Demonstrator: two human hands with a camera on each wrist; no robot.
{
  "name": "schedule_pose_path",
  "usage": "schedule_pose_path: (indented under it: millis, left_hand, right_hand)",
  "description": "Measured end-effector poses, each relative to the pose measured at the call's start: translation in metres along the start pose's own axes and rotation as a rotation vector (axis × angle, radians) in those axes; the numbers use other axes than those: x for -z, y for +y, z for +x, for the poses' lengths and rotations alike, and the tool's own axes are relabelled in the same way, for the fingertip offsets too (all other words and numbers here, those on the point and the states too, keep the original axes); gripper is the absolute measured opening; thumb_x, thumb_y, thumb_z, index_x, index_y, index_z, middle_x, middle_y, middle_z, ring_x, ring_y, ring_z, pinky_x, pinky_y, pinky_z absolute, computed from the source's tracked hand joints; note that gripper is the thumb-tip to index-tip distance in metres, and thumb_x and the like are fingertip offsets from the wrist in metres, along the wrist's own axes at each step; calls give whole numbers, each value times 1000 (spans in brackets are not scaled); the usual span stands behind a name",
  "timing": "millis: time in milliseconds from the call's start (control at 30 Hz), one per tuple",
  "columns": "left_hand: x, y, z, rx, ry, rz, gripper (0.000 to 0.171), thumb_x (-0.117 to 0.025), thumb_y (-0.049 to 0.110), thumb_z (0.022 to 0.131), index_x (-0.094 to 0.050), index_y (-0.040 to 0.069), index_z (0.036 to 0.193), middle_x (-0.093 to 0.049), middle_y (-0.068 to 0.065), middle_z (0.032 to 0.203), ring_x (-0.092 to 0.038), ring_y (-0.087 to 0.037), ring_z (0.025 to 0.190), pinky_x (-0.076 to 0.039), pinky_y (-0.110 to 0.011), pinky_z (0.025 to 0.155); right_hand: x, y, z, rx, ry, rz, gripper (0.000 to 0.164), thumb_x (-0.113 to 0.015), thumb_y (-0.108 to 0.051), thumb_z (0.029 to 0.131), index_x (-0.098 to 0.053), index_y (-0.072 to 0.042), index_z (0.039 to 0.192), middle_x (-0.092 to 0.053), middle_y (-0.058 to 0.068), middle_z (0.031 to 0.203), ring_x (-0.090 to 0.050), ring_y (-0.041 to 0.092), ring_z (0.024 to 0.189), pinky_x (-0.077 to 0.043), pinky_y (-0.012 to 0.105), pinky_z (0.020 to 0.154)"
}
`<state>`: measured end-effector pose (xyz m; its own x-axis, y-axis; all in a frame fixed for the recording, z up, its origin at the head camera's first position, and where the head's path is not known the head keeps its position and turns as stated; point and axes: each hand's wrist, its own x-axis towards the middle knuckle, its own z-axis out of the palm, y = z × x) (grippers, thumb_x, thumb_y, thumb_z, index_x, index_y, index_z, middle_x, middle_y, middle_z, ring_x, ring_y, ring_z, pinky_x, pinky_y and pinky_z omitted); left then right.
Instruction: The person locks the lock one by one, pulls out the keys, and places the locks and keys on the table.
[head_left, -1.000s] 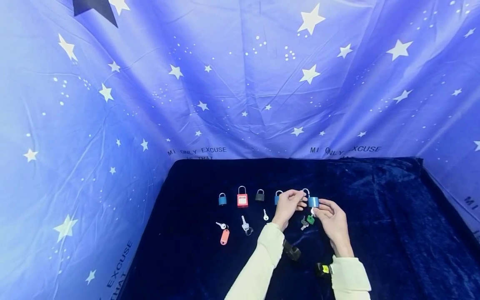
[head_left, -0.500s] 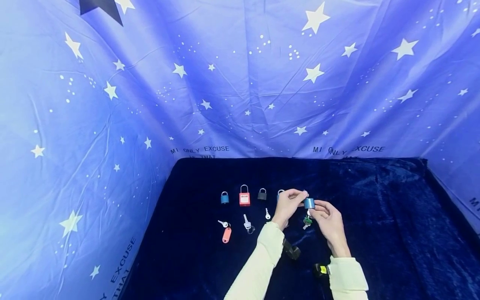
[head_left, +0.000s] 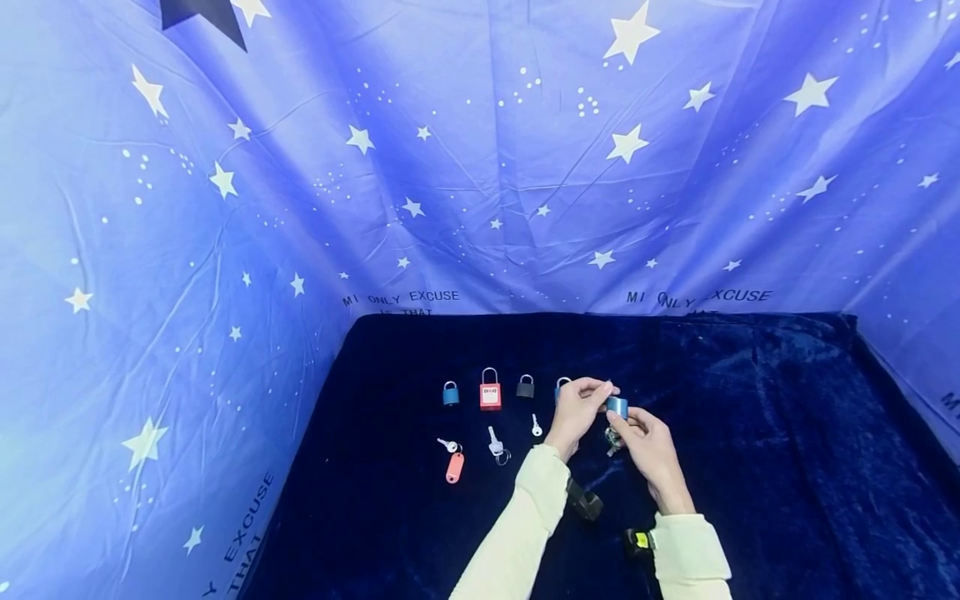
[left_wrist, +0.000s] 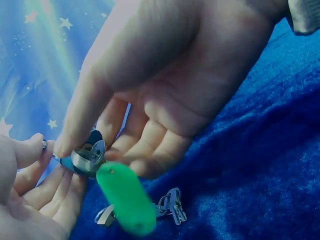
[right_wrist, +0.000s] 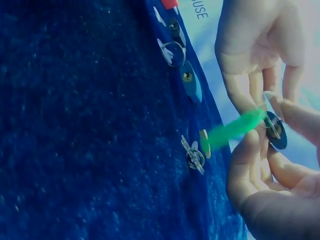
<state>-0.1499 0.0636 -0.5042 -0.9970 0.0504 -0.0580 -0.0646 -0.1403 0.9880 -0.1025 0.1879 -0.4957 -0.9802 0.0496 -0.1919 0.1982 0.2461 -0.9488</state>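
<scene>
My left hand (head_left: 576, 412) pinches near the top of a blue padlock (head_left: 617, 407); its shackle is mostly hidden behind those fingers. My right hand (head_left: 651, 446) holds the padlock's body from the other side. In the right wrist view a key (right_wrist: 272, 120) stands at the padlock's keyhole face. A green tag (left_wrist: 125, 200) hangs from it, blurred, along with several spare keys (left_wrist: 174, 206) on rings. A second blue padlock (head_left: 559, 392) is partly covered by the left hand.
On the dark blue velvet cloth (head_left: 390, 533) stand a small blue padlock (head_left: 451, 395), a red padlock (head_left: 490, 396) and a black padlock (head_left: 526, 387). Before them lie a key with a red tag (head_left: 454, 468), a ringed key (head_left: 496, 442) and a small key (head_left: 537, 426). A starry curtain (head_left: 480, 167) hangs behind.
The held padlock has shifted slightly left and tilted, and its shackle has gone from view behind the left fingers. My right hand has moved a little left with it; the dangling keys have swung.
</scene>
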Motion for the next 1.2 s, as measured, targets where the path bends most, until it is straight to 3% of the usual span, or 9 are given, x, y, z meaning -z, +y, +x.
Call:
schedule_pose_path:
  millis: [100, 267, 400, 500, 667, 833, 1033, 1200]
  left_hand:
    - [0, 0, 0, 0, 3, -1, 20, -66, 15, 95, -72, -4, 100, -75, -17, 97, -69, -11, 83, -55, -20, 71]
    - [1, -2, 1, 5, 28, -35, 18, -73, 12, 90, -71, -3, 97, -75, -14, 90, -72, -21, 84, -59, -25, 72]
    - [3, -2, 2, 21, 57, -64, 22, -79, 10, 83, -66, -1, 97, -72, -4, 80, -68, -12, 72, -58, -25, 67]
    - [6, -1, 3, 35, 58, -83, 31, -81, 9, 81, -61, 2, 103, -71, -1, 80, -66, -8, 70, -58, -26, 66]
    - [11, 2, 2, 49, 48, -24, 46, -84, 14, 78, -61, 2, 116, -70, 4, 80, -65, -7, 70, -55, -23, 67]
    - [14, 5, 2, 24, -4, 0, 40, -82, 14, 79, -68, -1, 113, -67, 8, 76, -62, -4, 68, -48, -19, 62]
    - [14, 5, 5, 15, -29, -19, 21, -76, 20, 87, -74, 5, 101, -73, 1, 81, -64, -5, 69, -54, -20, 63]
    - [14, 7, 5, 6, -43, -18, 26, -70, 23, 93, -73, 0, 105, -76, -13, 91, -67, -7, 75, -59, -28, 72]
  right_hand:
    - [-2, 1, 0, -9, 0, -7, 48, -60, -34, 100, -57, 6, 126, -66, 1, 87, -60, 6, 73, -52, 22, 70]
    - [-5, 2, -1, -8, 31, -6, 43, -60, -32, 100, -60, 4, 124, -70, 4, 91, -63, 5, 74, -53, 21, 70]
    - [-7, 2, -1, 4, 50, -21, 42, -61, -32, 99, -63, 2, 122, -71, 1, 91, -62, 3, 75, -51, 21, 72]
    - [-7, 1, -2, 8, 39, -14, 43, -62, -33, 99, -63, 3, 122, -72, 6, 94, -62, 2, 76, -51, 20, 72]
    - [-5, 0, -3, 3, -19, 3, 49, -63, -39, 97, -61, 2, 124, -72, 14, 105, -67, 9, 84, -52, 19, 76]
    - [-3, 0, -5, 18, -57, 36, 51, -64, -40, 96, -61, 3, 124, -72, 15, 106, -68, 11, 85, -53, 20, 78]
    - [-3, 0, -4, 32, -50, 54, 50, -65, -38, 96, -62, 5, 121, -73, 13, 102, -67, 6, 77, -53, 20, 75]
    - [-5, 0, -4, 34, -55, 71, 49, -63, -36, 98, -62, 5, 124, -75, -2, 95, -67, 7, 76, -54, 22, 73]
